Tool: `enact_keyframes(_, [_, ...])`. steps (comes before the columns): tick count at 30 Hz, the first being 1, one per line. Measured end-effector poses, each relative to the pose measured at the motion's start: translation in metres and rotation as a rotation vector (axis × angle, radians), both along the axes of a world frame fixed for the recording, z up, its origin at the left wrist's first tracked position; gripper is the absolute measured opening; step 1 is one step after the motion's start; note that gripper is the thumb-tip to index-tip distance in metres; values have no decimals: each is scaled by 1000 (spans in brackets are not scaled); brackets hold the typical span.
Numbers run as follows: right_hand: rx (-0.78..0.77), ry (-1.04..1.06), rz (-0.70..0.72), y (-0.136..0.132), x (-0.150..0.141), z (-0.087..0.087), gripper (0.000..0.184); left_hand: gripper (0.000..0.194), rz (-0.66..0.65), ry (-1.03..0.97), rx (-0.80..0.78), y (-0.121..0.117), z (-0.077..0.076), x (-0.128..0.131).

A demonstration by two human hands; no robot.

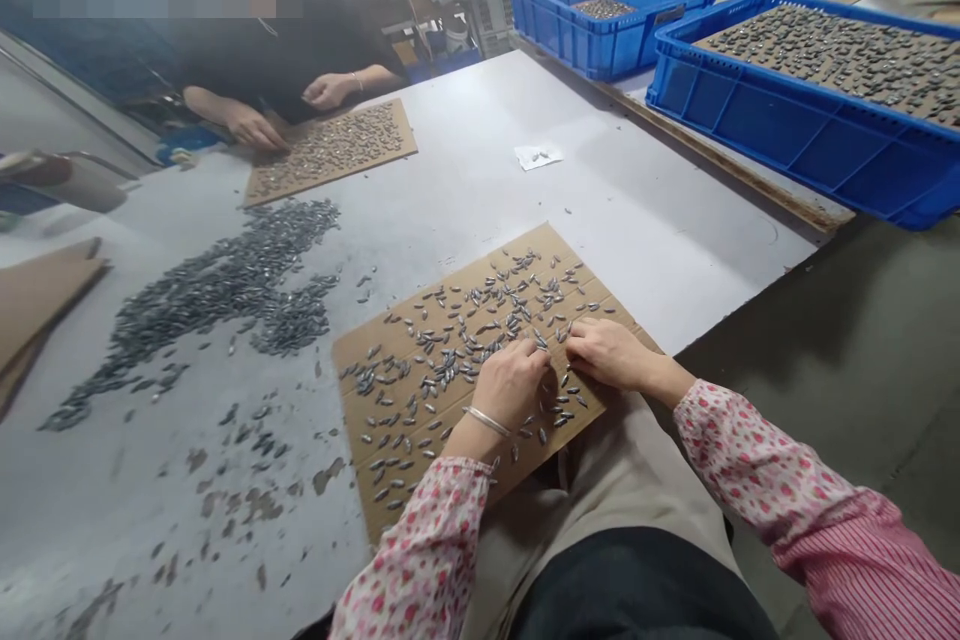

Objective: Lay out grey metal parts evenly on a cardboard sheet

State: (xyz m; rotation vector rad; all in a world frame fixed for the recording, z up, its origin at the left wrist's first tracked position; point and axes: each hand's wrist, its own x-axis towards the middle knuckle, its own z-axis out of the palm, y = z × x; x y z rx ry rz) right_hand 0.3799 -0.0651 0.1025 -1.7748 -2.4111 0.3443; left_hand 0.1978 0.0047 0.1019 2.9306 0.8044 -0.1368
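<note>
A brown cardboard sheet [352, 350] lies at the near edge of the table, partly over my lap, strewn with many small grey metal pieces [450, 360] shaped like pointed spindles. Over its right half is my left hand [514, 380], fingers curled down among the pieces; the fingertips are partly hidden. Close beside it, at the sheet's right edge, my right hand [606, 350] has its thumb and fingers pinched together at the pieces. Whatever either hand holds is too small or too covered to make out.
A heap of the same pieces [225, 280] spreads across the white table [480, 210] at left. Across the table, another person's hands [259, 128] work over a second covered cardboard sheet [337, 145]. Blue crates [787, 135] stand at right; a small white paper [536, 157] lies mid-table.
</note>
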Motion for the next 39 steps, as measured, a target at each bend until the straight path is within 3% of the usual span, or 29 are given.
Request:
enact_keyframes(5, [-29,69,-31,-10,19,-6,13,20,132,3,-185,-5,7,6])
enact_keyframes(9, [65,174,-174,-3,26,-22,13,14,312,-16,-256,-1,4,8])
enact_keyframes(11, [89,192,-182,4,24,-27,15,14,339,-52,-277,2,2,7])
enact_keyframes(18, [110,-6,-107,16,3,-16,13,21,324,-114,-194,3,11,4])
enact_keyframes(24, [102,136,-178,-13,19,-3,13,26,160,-43,-28,4,-3,11])
enact_keyframes(27, [107,219,-168,-32,30,-6,12,25,98,-33,29,5,-6,12])
enact_keyframes(32, [78,168,-104,-53,36,-17,14,23,79,-31,-24,-4,12,20])
enact_keyframes(35, [77,219,-136,-54,37,-25,12,23,68,-4,-108,-9,17,29])
enact_keyframes(39, [117,274,-250,-40,39,-33,10,22,98,50,-148,-8,10,37])
